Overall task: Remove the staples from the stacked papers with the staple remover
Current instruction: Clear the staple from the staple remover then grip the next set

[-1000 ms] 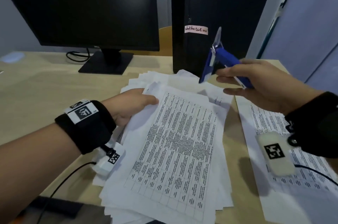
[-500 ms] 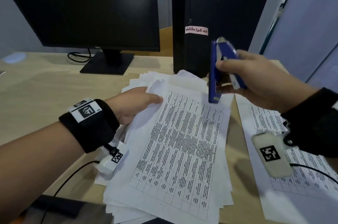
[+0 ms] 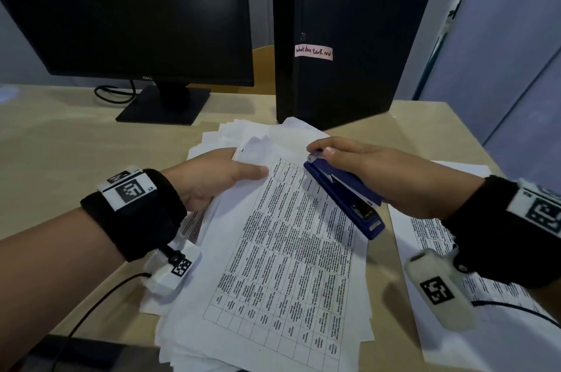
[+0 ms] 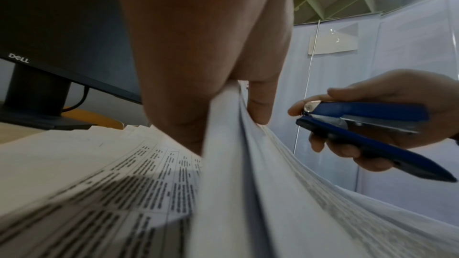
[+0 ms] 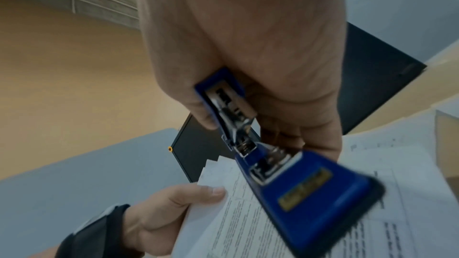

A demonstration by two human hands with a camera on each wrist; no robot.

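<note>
Grip, left: left hand point(image 3: 212, 180) pinches the upper left corner of the top set of stacked papers point(image 3: 282, 256), thumb flat on the printed face and fingers curled beneath; the wrist view shows the sheets bowing up between thumb and fingers.
Grip, right: right hand point(image 3: 373, 171) is wrapped around the staple remover point(image 3: 343, 192), index fingertip on its metal nose, other fingers curled under the body.
Monitor: flat black screen point(image 3: 127, 13) on a square black foot, at the desk's far left, cable looped behind.
Desk: pale wood-grain top point(image 3: 60, 141), smooth and matte.
Stacked papers: thin white sheets printed with a dense grid table, fanned unevenly in the desk's middle, reaching its near edge; corners ragged at the far end.
Staple remover: long blue stapler-shaped tool with shiny metal innards and a yellow label, tilted over the papers' upper right part, nose toward the pinched corner; whether it touches the sheet I cannot tell.
Black case: upright matte box point(image 3: 349, 43) at the desk's far edge, pink handwritten label on its front.
Loose sheets: more printed pages point(image 3: 425, 229) along the desk's right edge.
</note>
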